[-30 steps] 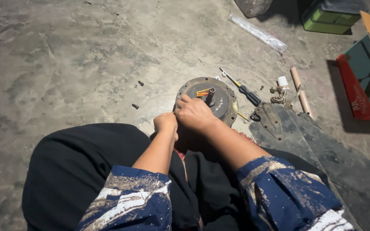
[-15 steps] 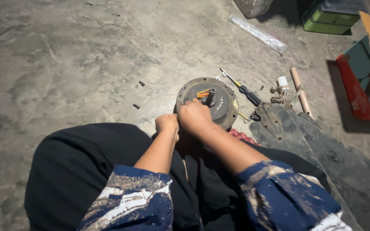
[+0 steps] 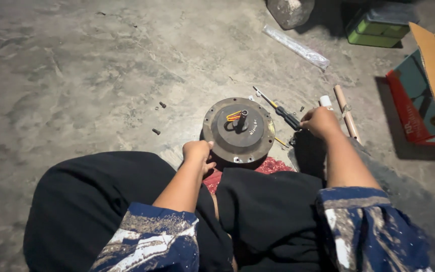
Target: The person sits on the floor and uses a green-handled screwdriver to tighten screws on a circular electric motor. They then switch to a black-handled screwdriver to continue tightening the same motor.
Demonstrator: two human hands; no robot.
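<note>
A round brown metal motor housing (image 3: 238, 131) with a short centre shaft and orange and yellow wires lies on the concrete floor in front of my crossed legs. My left hand (image 3: 198, 153) rests curled at its near left rim. My right hand (image 3: 319, 122) has reached to the right and closes over the black handle of a screwdriver (image 3: 284, 115) lying on the floor beside the housing. Whether the screwdriver is lifted cannot be told.
Loose screws (image 3: 156, 131) lie left of the housing. A wooden stick (image 3: 346, 112) and a white cylinder (image 3: 324, 100) sit past my right hand. A clear plastic sleeve (image 3: 296, 47), a green box (image 3: 377, 31) and an open cardboard box (image 3: 431, 75) are at the right.
My right hand left the top of the housing and moved right to the screwdriver handle. The housing's top with its shaft and wires is now uncovered. My left hand stayed at the rim.
</note>
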